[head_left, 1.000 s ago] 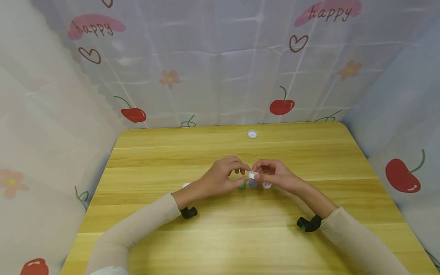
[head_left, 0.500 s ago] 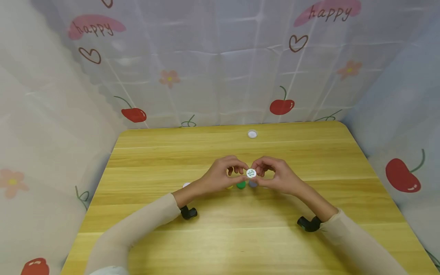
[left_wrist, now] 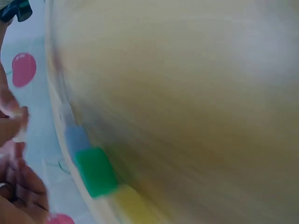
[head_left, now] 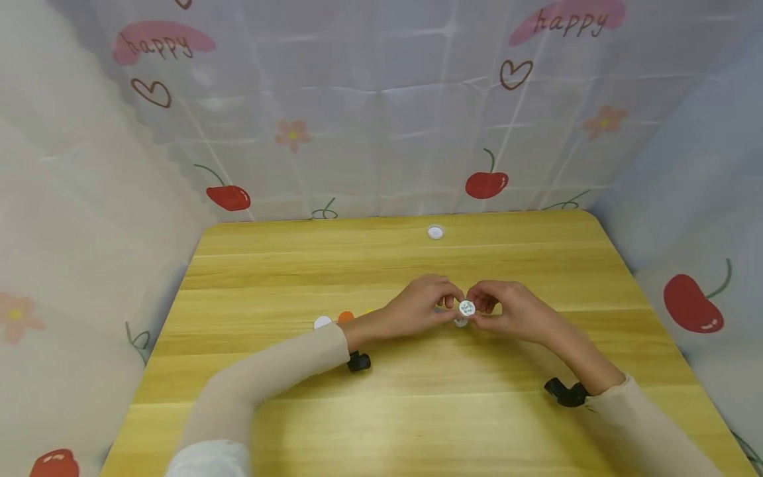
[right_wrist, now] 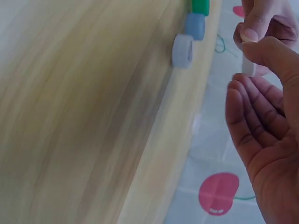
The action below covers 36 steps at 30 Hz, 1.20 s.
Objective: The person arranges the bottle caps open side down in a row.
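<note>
A small white round cap (head_left: 467,309) with green print on its face is pinched between my two hands, above the table. My left hand (head_left: 420,306) grips its left edge with thumb and finger, and my right hand (head_left: 518,311) pinches its right edge. In the right wrist view the cap (right_wrist: 249,66) is seen side-on, partly covered by the fingers. Just below it on the table sits another white round piece (head_left: 461,323). Green (left_wrist: 96,172), blue-grey (left_wrist: 77,139) and yellow (left_wrist: 135,205) pieces line up beneath my left hand, blurred in the left wrist view.
Left of my left forearm lie a white disc (head_left: 322,322) and an orange one (head_left: 346,317), in the same row. A clear-rimmed white round lid (head_left: 436,232) lies near the back edge of the wooden table (head_left: 381,411). Printed curtains hang around the table.
Both hands have shifted right together with the cap, from over the blue-grey piece to over the white one at the row's right end. The cap has tipped, turning its printed face up.
</note>
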Tool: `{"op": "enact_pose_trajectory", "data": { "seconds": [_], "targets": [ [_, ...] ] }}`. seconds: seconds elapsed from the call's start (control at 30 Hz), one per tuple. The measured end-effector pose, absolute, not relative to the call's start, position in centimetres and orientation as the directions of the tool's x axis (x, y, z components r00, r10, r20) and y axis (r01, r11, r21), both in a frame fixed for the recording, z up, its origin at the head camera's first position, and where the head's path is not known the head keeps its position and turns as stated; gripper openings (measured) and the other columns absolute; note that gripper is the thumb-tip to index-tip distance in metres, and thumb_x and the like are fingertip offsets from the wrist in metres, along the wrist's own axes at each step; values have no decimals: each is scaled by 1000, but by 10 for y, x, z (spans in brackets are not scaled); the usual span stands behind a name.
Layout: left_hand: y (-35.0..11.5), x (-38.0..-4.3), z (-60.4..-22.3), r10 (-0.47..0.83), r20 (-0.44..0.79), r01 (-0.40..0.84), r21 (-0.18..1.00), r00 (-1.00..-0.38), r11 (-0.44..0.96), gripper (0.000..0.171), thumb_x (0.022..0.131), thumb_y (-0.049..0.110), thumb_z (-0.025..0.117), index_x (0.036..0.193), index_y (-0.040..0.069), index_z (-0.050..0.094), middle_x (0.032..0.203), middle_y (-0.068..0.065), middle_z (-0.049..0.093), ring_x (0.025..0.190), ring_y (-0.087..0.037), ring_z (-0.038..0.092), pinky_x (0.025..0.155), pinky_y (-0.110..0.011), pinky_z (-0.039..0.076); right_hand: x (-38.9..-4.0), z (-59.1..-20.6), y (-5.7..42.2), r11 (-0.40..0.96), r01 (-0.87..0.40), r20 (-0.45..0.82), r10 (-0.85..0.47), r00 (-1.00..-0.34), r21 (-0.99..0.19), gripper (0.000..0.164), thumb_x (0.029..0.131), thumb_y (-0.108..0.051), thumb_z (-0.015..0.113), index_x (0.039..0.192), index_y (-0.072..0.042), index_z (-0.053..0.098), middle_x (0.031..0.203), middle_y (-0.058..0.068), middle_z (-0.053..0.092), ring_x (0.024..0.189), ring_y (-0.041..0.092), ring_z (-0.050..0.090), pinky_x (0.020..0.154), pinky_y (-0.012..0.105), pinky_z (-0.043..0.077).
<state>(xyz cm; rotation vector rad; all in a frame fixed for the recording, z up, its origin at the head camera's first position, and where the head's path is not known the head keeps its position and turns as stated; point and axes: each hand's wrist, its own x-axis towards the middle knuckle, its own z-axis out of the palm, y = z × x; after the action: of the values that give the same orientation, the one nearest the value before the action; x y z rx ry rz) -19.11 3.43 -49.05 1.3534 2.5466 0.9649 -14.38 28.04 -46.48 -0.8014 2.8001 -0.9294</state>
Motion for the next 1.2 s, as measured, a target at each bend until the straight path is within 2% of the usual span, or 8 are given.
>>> {"op": "enact_pose_trajectory", "data": {
  "seconds": [0.17, 0.37, 0.63, 0.87, 1.03, 1.2],
  "targets": [
    [65, -192, -490, 784, 88, 715, 482, -614, 506, 22, 98, 34, 79, 116, 21, 80, 90, 11, 63, 86, -5, 55, 71, -16, 43, -143, -472, 299, 738, -420, 12, -488, -873, -528, 29, 85, -14, 90, 109, -16, 74, 96, -11, 72, 85, 6, 65, 77, 28, 61],
    [89, -193, -496, 785, 35, 725, 410, -618, 553, 22, 100, 39, 76, 113, 21, 81, 94, 12, 67, 88, -4, 58, 72, -18, 46, -144, -485, 313, 741, -402, -1, -478, -879, -538, 28, 87, -13, 88, 111, -13, 75, 97, -9, 74, 87, 8, 68, 78, 25, 60],
    [99, -196, -502, 788, -4, 737, 352, -615, 577, 17, 98, 35, 78, 96, 18, 79, 86, 9, 69, 74, -5, 56, 65, -22, 43, -151, -498, 315, 740, -426, -6, -502, -865, -520, 23, 90, -11, 85, 111, -11, 75, 96, -5, 73, 85, 8, 64, 76, 25, 57],
    [98, -198, -499, 781, -3, 737, 328, -624, 591, 18, 97, 37, 79, 99, 19, 79, 87, 9, 71, 76, -5, 59, 67, -22, 44, -157, -498, 314, 737, -391, -47, -494, -868, -551, 25, 89, -13, 87, 109, -13, 73, 95, -5, 71, 84, 7, 61, 75, 24, 55],
    [92, -200, -495, 773, -48, 718, 340, -632, 608, 33, 94, 50, 80, 109, 21, 80, 98, 10, 74, 86, -7, 62, 78, -27, 46, -158, -494, 314, 731, -391, -80, -517, -852, -559, 30, 90, -18, 88, 113, -11, 70, 95, -2, 69, 84, 10, 60, 74, 24, 52],
    [69, -223, -482, 712, -80, 626, 418, -697, 659, 42, 95, 53, 78, 119, 18, 79, 98, 9, 76, 95, -10, 65, 86, -32, 51, -168, -480, 319, 745, -310, -192, -502, -843, -591, 39, 90, -22, 88, 119, -6, 68, 103, 5, 70, 94, 17, 64, 82, 31, 56]
  ]
}}
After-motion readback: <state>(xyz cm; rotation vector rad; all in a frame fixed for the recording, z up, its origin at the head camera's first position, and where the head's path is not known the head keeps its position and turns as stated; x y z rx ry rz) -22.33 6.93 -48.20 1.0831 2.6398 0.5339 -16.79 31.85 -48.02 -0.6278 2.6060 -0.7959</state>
